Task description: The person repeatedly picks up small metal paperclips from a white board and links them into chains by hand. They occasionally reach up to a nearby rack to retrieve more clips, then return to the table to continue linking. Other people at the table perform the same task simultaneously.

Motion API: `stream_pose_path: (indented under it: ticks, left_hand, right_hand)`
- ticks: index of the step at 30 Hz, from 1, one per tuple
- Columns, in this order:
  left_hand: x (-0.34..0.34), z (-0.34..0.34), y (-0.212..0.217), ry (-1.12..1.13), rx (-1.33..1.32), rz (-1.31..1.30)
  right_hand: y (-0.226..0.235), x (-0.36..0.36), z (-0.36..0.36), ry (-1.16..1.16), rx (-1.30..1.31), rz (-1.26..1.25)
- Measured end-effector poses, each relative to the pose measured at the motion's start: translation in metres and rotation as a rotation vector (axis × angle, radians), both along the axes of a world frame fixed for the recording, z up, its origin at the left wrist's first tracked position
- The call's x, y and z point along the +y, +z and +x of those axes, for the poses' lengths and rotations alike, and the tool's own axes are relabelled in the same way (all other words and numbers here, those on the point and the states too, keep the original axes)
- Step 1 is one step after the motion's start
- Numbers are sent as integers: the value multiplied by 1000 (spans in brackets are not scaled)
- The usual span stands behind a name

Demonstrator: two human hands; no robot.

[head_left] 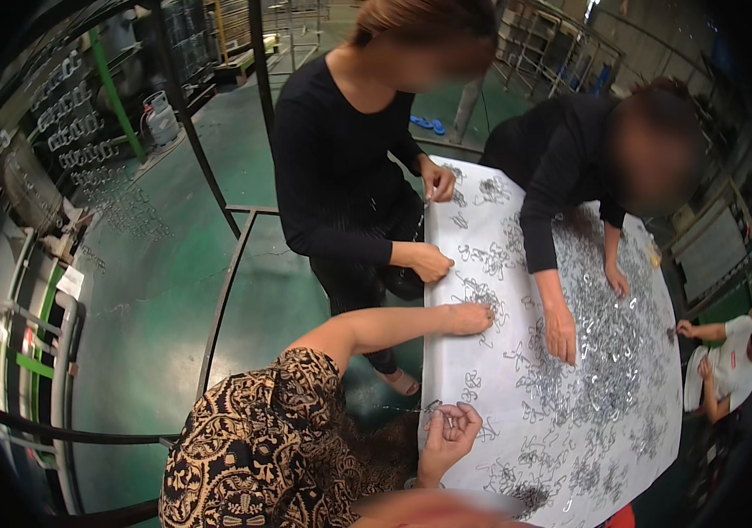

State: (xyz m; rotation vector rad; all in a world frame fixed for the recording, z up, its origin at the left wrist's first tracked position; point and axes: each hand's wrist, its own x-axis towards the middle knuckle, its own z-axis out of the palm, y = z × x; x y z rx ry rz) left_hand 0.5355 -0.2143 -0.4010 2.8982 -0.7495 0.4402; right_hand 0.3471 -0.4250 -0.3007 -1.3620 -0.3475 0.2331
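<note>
My left hand reaches over the white table surface, its fingers drawn together on a small heap of bent wire hooks. What its fingertips pinch is hidden. Nearer to me, my right hand is curled at the table edge, closed on a thin metal chain that trails off leftward. Many more shiny hooks lie in a broad, tangled spread across the table. Loose clusters of them lie between my two hands.
Two co-workers in black lean in; one's hands work at the left edge, another's hand on the spread. A person in white is at the right. A metal frame stands left; a gas cylinder is behind.
</note>
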Motion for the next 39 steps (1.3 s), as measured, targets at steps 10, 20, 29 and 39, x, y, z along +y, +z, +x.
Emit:
stream_pose_path:
  ticks: [10,20,29,39]
  left_hand:
    - [-18,-37,26,242,192,-645]
    - [-12,-21,18,466,122,-847]
    - [-14,-77,45,259,409,-1650]
    - [-58,-220,109,-15,-32,-1103]
  right_hand:
    - [9,9,-3,-70,-131,-44]
    - [7,12,-2,-98,-212,-50]
    - [3,9,-3,-133,-208,-73]
    - [-6,13,-4,-277,-149,3]
